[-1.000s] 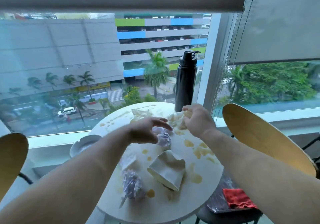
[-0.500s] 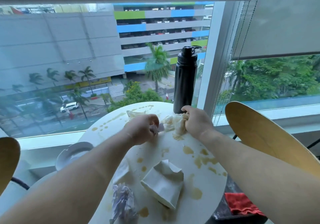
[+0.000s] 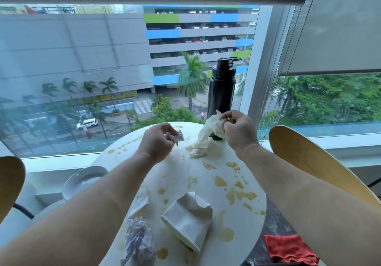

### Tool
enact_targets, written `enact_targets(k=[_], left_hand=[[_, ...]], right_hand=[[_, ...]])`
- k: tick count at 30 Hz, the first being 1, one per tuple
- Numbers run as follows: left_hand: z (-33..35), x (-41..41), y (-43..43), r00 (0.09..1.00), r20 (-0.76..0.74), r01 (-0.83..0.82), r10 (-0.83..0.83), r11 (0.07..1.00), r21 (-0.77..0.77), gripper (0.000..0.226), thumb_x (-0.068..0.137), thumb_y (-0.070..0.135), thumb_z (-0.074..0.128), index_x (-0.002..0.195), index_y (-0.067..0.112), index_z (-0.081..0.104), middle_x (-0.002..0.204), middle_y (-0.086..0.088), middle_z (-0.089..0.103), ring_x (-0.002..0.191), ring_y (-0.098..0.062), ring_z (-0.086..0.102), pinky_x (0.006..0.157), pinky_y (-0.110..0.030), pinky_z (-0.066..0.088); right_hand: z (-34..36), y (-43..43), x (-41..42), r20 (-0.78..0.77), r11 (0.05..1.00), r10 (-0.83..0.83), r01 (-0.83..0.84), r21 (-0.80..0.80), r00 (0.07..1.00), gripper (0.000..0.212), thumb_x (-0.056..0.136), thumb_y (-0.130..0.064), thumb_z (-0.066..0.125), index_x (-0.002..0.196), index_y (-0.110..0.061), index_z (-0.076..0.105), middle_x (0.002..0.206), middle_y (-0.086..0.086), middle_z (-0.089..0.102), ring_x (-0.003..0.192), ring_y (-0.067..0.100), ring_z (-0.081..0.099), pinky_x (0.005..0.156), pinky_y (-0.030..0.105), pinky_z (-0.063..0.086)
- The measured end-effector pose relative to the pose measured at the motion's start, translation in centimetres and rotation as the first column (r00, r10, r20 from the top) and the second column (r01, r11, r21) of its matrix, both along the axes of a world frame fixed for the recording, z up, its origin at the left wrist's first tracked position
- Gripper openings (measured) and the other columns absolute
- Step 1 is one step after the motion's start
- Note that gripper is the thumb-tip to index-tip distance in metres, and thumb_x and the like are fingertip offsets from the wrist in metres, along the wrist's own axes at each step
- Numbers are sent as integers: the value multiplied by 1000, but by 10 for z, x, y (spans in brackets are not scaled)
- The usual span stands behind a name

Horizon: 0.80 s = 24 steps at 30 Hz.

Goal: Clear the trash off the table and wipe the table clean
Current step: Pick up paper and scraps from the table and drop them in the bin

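Fingers clamped: left hand [image 3: 157, 142] round wad [image 3: 175, 137], right hand [image 3: 239, 130] pinching tissue [image 3: 208, 134]; best lift until tail below fingers clears table [image 3: 179, 170].

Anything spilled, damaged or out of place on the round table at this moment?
Yellow-brown liquid is spilled in blotches across the white table, heaviest on its right half. A crushed white carton and a crumpled paper wad lie near the front edge. The red cloth sits off the table, lower right.
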<state>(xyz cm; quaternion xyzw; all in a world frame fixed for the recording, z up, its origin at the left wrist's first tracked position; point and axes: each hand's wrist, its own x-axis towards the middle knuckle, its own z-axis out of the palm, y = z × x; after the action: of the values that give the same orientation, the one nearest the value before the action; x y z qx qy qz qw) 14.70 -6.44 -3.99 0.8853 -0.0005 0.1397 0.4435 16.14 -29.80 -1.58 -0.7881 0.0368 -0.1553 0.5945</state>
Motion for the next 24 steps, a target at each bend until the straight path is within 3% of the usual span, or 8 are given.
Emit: enact_targets(k=[3, 6, 9, 12, 15, 17, 21, 24], left_hand=[[3, -2, 0, 998, -6, -57, 57, 987, -153, 30, 80, -6, 57, 83, 20, 71, 90, -1, 72, 68, -22, 66, 60, -30, 59], [7, -7, 2, 995, -14, -95, 95, 941, -325, 25, 70, 1, 56, 79, 23, 56, 83, -2, 59, 72, -24, 53, 67, -41, 56], [14, -14, 1, 994, -27, -105, 103, 892, -440, 21, 65, 5, 55, 68, 24, 48, 70, -1, 49, 70, -21, 48, 65, -41, 48], [19, -22, 4, 993, -43, -114, 107, 841, -530, 24, 67, 2, 60, 62, 25, 53, 69, -4, 53, 72, -23, 53, 70, -42, 50], [27, -37, 6, 993, -65, -114, 95, 775, -622, 24, 64, -4, 63, 71, 17, 55, 66, -1, 54, 63, -20, 51, 57, -26, 49], [35, -50, 7, 994, -72, -113, 87, 728, -676, 25, 68, -11, 61, 78, 12, 58, 60, 2, 55, 55, -17, 50, 47, -20, 42], [47, -68, 10, 997, -42, -80, 72, 672, -737, 21, 72, -10, 58, 84, 6, 65, 62, -5, 62, 54, -17, 56, 52, -23, 45], [51, -85, 15, 989, -23, -116, 144, 681, -723, 26, 86, -21, 57, 88, 2, 69, 64, -4, 71, 54, -13, 64, 49, -22, 50]], right_hand=[[6, 4, 0, -34, 973, 40, -31, 227, 999, 43, 90, 3, 44, 73, -26, 70, 87, 6, 71, 77, 38, 70, 68, 55, 65], [10, 9, -3, -65, 932, 115, -86, 351, 991, 47, 91, 10, 37, 79, -20, 71, 89, 11, 68, 75, 43, 66, 72, 67, 59], [11, 12, -7, -31, 894, 196, -165, 416, 980, 45, 94, 11, 46, 91, -19, 78, 94, 9, 73, 85, 35, 67, 81, 63, 60], [12, 15, -9, -7, 864, 293, -262, 430, 956, 38, 89, 10, 68, 113, -18, 77, 106, 2, 77, 93, 19, 73, 81, 35, 63], [12, 20, -17, -45, 903, 302, -270, 335, 952, 26, 79, 14, 74, 93, -7, 79, 80, 7, 74, 67, 19, 64, 62, 26, 56], [12, 23, -23, -66, 915, 302, -270, 298, 951, 20, 78, 14, 74, 84, -5, 78, 77, 7, 71, 62, 17, 57, 55, 24, 49], [12, 30, -30, -113, 876, 371, -307, 371, 922, 30, 88, 11, 69, 82, -18, 72, 72, -1, 67, 57, 13, 60, 55, 28, 53], [12, 42, -41, -106, 847, 418, -344, 406, 902, 35, 90, 19, 57, 85, -14, 68, 77, 9, 65, 49, 13, 58, 67, 39, 60]])
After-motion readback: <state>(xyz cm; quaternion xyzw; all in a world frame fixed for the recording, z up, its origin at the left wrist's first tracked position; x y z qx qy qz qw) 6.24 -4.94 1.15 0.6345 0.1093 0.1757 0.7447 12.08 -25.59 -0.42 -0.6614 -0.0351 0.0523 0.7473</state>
